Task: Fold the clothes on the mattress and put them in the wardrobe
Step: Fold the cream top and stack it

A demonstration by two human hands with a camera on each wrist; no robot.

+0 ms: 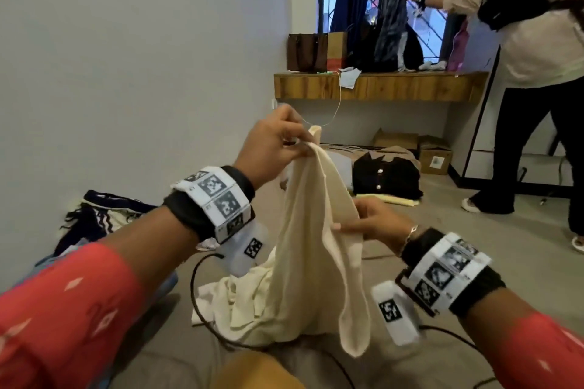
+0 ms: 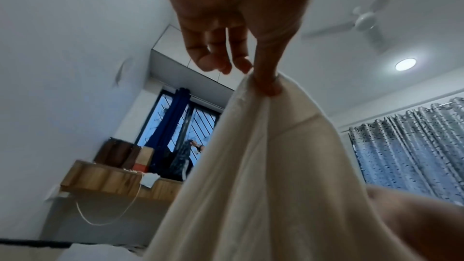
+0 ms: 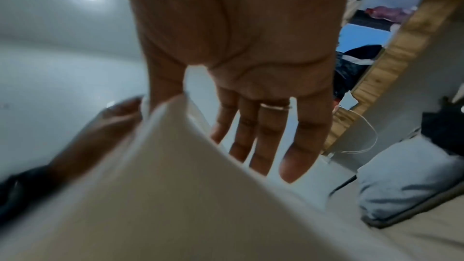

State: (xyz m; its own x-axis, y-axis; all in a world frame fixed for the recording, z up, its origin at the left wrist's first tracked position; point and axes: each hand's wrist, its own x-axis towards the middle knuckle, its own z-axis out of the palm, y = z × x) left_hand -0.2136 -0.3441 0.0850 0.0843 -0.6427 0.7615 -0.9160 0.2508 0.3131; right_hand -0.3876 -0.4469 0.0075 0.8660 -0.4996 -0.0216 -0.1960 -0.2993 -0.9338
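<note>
A cream garment (image 1: 303, 246) hangs between my hands, and its lower part is bunched on the beige mattress (image 1: 474, 262). My left hand (image 1: 303, 144) is raised and pinches the garment's top edge. In the left wrist view the thumb and forefinger (image 2: 266, 84) nip the cream cloth (image 2: 263, 186) while the other fingers curl loosely. Lower and to the right, my right hand (image 1: 344, 226) holds a fold with the thumb on the near side and the fingers behind it. In the right wrist view those fingers (image 3: 266, 136) are straight behind the cream cloth (image 3: 150, 195).
A black buttoned garment (image 1: 385, 177) lies on a yellow cloth (image 1: 392, 199) at the far end of the mattress, beside a grey pillow (image 1: 338, 164). A navy and white patterned garment (image 1: 94, 218) lies at the left. Another person (image 1: 537, 73) stands at the right by a wooden shelf (image 1: 379, 85).
</note>
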